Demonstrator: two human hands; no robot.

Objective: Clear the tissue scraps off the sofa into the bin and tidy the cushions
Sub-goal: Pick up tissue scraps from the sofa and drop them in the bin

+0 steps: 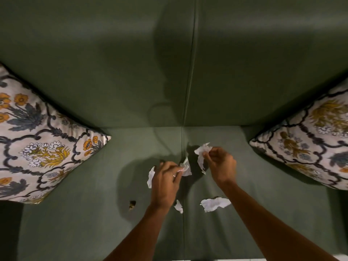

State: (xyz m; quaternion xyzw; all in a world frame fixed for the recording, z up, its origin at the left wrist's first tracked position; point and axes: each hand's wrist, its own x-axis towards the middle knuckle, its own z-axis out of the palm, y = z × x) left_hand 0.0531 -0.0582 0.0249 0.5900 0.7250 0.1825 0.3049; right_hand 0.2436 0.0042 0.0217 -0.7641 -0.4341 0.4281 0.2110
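While crumpled white scraps [215,204] lie on the seat between our wrists, our left hand [165,178] pinches torn tissue [185,168] and our right hand [221,163] grips another strip [201,154], on the smooth green sofa [113,91] between floral cushions [43,146].

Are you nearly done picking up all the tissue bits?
Not yet. Nothing looks finished, and no bin is in view. In hand: the right hand pinches a tissue scrap, and the left hand grips crumpled tissue. Left: a big scrap and a small scrap lie on the sofa seat, plus a dark crumb. The left cushion and right cushion lean in the corners.
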